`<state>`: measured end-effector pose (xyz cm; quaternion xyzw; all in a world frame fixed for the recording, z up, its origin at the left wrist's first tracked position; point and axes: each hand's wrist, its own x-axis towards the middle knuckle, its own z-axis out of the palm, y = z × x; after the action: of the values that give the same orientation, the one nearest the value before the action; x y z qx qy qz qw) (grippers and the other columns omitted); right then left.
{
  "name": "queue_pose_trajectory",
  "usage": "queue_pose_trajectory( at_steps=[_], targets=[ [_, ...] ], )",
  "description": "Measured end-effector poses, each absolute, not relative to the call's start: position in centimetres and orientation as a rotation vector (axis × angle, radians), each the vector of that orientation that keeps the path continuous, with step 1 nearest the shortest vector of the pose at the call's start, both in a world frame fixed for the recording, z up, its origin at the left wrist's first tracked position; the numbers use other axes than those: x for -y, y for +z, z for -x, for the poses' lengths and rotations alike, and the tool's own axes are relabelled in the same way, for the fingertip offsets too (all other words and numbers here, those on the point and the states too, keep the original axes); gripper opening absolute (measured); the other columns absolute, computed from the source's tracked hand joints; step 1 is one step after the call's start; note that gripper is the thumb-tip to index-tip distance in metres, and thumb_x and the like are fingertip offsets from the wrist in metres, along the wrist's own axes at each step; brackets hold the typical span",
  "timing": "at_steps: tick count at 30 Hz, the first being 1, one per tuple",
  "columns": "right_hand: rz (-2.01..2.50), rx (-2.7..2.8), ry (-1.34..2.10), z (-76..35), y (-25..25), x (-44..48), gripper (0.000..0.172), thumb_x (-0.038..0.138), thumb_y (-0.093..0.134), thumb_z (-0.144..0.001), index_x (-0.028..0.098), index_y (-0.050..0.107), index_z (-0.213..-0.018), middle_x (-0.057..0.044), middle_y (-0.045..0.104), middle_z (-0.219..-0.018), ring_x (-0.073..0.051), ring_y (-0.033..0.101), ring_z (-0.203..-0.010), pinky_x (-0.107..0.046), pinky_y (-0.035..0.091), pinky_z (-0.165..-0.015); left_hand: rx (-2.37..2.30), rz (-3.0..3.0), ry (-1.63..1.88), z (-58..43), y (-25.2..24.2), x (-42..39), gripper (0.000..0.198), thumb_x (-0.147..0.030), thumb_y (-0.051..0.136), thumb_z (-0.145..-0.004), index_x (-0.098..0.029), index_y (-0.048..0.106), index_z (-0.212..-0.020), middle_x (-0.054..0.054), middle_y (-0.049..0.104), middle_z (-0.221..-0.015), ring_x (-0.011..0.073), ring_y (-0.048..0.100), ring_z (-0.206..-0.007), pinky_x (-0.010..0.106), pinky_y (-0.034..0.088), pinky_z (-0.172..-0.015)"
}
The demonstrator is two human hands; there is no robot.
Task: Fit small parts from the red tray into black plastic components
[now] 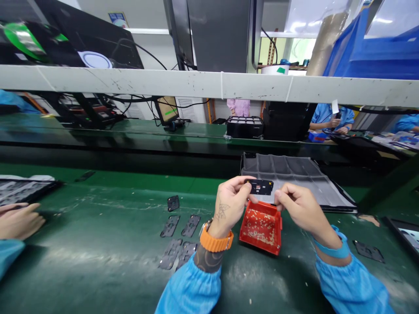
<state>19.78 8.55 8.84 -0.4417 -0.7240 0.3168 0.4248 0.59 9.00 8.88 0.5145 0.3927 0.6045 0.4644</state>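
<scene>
Between the thumb and fingers of my left hand [231, 198] is a thin black plastic plate [262, 187] with small cut-outs, raised above a red bin [262, 226]. My right hand [296, 205] is pinched just right of the plate; anything between its fingertips is too small to make out. Small pale bits lie scattered inside the red bin. To the left of my wrist, several similar dark plates [170, 226] lie flat on the green table [108, 261].
Behind my hands lies a grey compartmented tray [301, 174]. One more dark plate [368, 251] rests at the right. A co-worker's hand [19, 221] is at the left edge beside another tray [26, 188]. A white shelf beam [196, 83] crosses above the table.
</scene>
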Motion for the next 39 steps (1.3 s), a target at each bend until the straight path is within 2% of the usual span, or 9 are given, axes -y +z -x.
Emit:
queue_pose_trajectory(
  at_steps=[6, 10, 19, 39],
  targets=[
    [1.018, 1.673, 0.835, -19.2, 8.9, -8.5, 0.019, 0.033, 0.060, -0.092, 0.020, 0.050, -0.082, 0.002, 0.060, -0.061, -0.014, 0.059, -0.056, -0.024, 0.048, -0.054, -0.949, -1.347, 1.388, -0.9, 8.3, -9.0, 0.027, -0.026, 0.059, -0.083, -0.009, 0.071, -0.101, 0.004, 0.068, -0.056, 0.0115, 0.061, -0.047, 0.015, 0.041, -0.044],
    [1.005, 1.665, 0.825, -19.2, 8.8, -8.6, 0.014, 0.030, 0.060, -0.092, 0.020, 0.051, -0.085, 0.003, 0.059, -0.062, -0.013, 0.059, -0.055, -0.022, 0.048, -0.053, -0.936, -1.340, 1.383, -1.0, 8.2, -9.1, 0.026, -0.025, 0.059, -0.083, -0.009, 0.070, -0.099, 0.004, 0.068, -0.056, 0.0121, 0.062, -0.047, 0.016, 0.042, -0.044],
    [0.974, 1.636, 0.842, -19.2, 8.6, -8.7, 0.013, 0.028, 0.061, -0.091, 0.020, 0.051, -0.089, 0.003, 0.059, -0.062, -0.012, 0.059, -0.055, -0.021, 0.048, -0.053, -0.920, -1.336, 1.386, -0.9, 8.3, -9.1, 0.024, -0.025, 0.060, -0.082, -0.010, 0.070, -0.097, 0.002, 0.067, -0.056, 0.0117, 0.063, -0.047, 0.015, 0.042, -0.044],
    [0.982, 1.638, 0.856, -18.7, 8.9, -8.4, 0.015, 0.028, 0.062, -0.089, 0.020, 0.050, -0.085, 0.003, 0.057, -0.063, -0.012, 0.059, -0.053, -0.022, 0.046, -0.050, -0.937, -1.347, 1.395, -0.9, 8.2, -9.1, 0.020, -0.025, 0.058, -0.083, -0.011, 0.068, -0.093, 0.002, 0.065, -0.057, 0.0109, 0.060, -0.045, 0.016, 0.039, -0.043]
  ],
)
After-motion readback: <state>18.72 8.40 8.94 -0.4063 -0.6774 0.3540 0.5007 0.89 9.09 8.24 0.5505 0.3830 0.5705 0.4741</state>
